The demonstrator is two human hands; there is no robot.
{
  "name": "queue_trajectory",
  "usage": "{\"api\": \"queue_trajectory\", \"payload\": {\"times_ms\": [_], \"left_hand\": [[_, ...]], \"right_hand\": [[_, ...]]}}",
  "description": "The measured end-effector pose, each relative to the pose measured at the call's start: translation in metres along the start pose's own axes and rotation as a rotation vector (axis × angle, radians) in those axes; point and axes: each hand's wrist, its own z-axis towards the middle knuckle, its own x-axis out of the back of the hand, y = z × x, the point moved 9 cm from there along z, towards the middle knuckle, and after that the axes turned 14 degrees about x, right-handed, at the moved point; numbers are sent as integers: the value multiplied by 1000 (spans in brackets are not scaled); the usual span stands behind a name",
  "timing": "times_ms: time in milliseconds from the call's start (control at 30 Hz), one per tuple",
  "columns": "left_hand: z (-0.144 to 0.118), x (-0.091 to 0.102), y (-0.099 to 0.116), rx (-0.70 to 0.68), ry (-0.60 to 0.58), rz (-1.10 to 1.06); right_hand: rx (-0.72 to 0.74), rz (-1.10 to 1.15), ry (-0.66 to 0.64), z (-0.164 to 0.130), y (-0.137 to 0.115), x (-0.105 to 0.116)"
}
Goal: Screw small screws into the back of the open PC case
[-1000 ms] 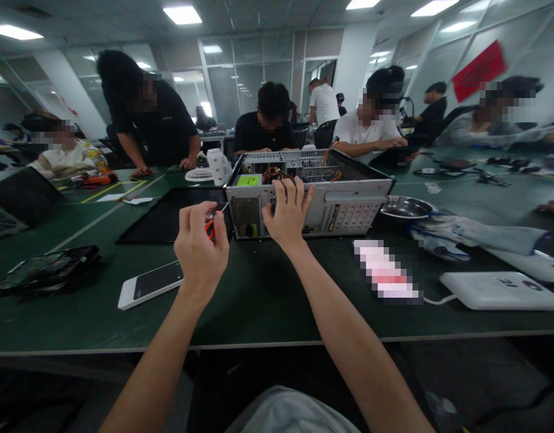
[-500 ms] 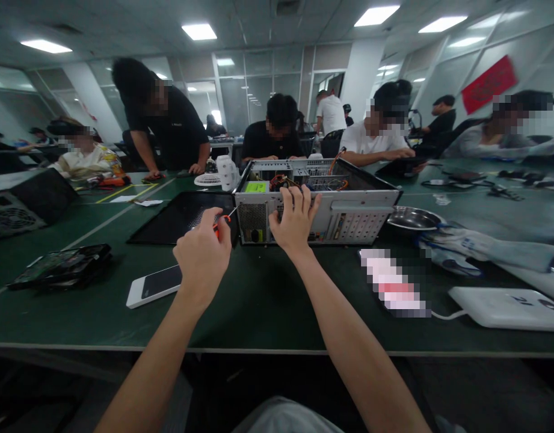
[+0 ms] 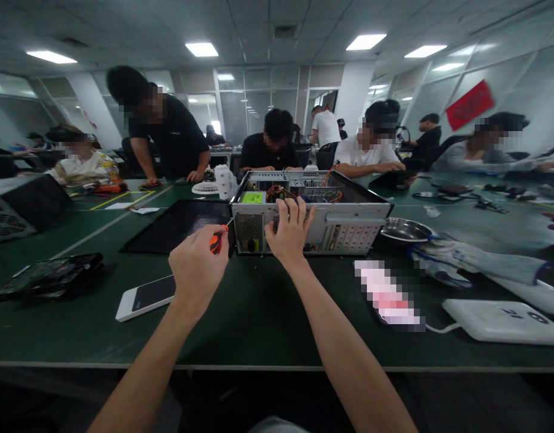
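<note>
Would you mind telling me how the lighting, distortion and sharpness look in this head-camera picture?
Head view: ceiling panels light the room evenly, with only soft shadows; the wide lens bows the table edge and stretches the corners; the left hand, its orange screwdriver, the right hand and the computer case look fairly sharp, the far background softer.

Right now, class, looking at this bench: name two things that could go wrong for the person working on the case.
The screwdriver in the left hand could slip off the computer case towards the right hand gripping its rear edge. A freed screw might roll away, possibly under the phone.
</note>
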Motion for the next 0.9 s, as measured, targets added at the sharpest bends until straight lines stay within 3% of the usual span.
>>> {"api": "queue_trajectory", "payload": {"times_ms": [200, 333, 567, 900], "left_hand": [[-6, -5, 7, -101, 4, -157], [-5, -6, 4, -38, -31, -136], [0, -8, -1, 149, -130, 79], [-3, -7, -3, 102, -43, 72]], "right_hand": [[-5, 14, 24, 0, 1, 2], [-2, 4, 22, 0, 0, 3], [-2, -11, 3, 1, -1, 2], [4, -11, 2, 0, 0, 0]]}}
